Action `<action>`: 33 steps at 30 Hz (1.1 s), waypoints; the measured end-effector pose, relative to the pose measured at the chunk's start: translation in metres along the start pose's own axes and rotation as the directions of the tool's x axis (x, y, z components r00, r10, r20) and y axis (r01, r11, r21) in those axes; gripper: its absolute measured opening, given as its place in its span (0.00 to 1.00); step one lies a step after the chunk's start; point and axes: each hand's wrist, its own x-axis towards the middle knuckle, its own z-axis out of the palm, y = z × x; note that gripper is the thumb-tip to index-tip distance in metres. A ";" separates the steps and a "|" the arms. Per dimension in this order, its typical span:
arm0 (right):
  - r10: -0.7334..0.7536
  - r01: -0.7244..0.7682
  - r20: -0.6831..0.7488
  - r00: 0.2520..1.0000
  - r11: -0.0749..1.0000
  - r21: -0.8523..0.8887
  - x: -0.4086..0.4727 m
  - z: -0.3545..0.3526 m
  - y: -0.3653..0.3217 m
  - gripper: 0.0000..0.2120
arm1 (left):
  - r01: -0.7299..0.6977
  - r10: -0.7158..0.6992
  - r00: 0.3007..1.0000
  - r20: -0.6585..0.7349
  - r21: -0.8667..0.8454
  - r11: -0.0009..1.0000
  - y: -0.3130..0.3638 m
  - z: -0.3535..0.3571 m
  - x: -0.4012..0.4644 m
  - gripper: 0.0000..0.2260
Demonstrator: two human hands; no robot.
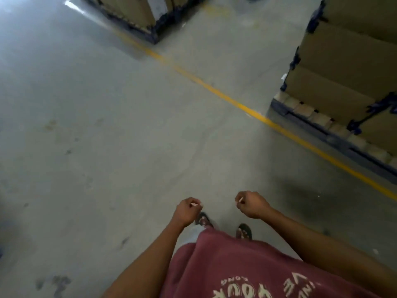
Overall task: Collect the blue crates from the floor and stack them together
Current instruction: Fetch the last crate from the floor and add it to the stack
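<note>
No blue crate shows plainly in the head view. My left hand (188, 211) and my right hand (252, 204) are held low in front of my body, a little apart, above the grey floor. Both have their fingers curled with the thumb against the forefinger. Each seems to pinch a thin pale sliver at the fingertips, too small to identify. My sandalled feet (243, 231) show just below the hands.
A yellow floor line (214, 90) runs diagonally from the upper middle to the right edge. Beyond it stand cardboard boxes on dark pallets, one at the right (335, 87) and one at the top (133, 16). A bluish blur (1, 250) touches the left edge.
</note>
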 end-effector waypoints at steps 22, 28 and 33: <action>0.090 -0.069 -0.221 0.971 0.992 0.104 0.333 -0.365 -0.129 0.12 | -0.047 0.035 0.998 0.054 0.232 0.972 0.328 -0.266 0.400 0.04; 0.049 -0.036 -0.268 0.962 0.998 0.053 0.456 -0.461 -0.146 0.10 | 0.006 -0.016 0.999 0.050 0.195 0.981 0.424 -0.293 0.500 0.03; 0.063 -0.033 -0.226 0.972 0.991 0.132 0.561 -0.581 -0.155 0.11 | 0.045 -0.051 0.997 0.055 0.113 0.993 0.533 -0.309 0.578 0.03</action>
